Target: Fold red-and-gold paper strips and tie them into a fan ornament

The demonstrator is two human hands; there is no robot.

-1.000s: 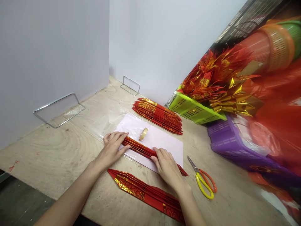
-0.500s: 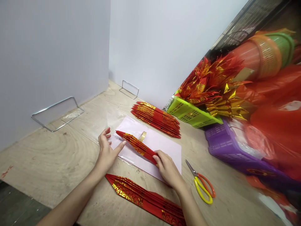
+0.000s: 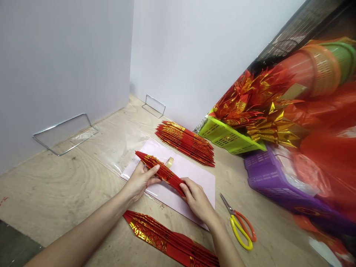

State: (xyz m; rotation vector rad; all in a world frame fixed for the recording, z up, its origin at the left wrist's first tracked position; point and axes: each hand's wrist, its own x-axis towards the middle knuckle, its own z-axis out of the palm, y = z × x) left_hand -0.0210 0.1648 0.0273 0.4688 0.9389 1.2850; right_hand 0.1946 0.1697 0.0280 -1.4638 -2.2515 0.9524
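A bundle of folded red paper strips with gold print (image 3: 164, 172), pointed at its far end, is held slantwise above a pale pink sheet (image 3: 194, 178). My left hand (image 3: 143, 178) closes on its left part, thumb on top and fingers beneath. At the lower right end, my right hand (image 3: 196, 196) grips the same bundle between thumb and fingers. Just behind the bundle stands a small roll of tape (image 3: 170, 162) on the sheet. Nearest to me lies another stack of red and gold folded paper (image 3: 167, 235), partly hidden by my right forearm.
A larger red-gold stack (image 3: 185, 142) lies beyond the sheet. Scissors (image 3: 237, 224) with yellow and orange handles rest to the right. Green (image 3: 230, 137) and purple (image 3: 274, 181) baskets stand farther right. Two metal wire frames (image 3: 65, 135) touch the tabletop near the walls.
My left hand was open beside the bundle; it has moved right and closed on it. The right hand keeps its grip. The view has shifted slightly.
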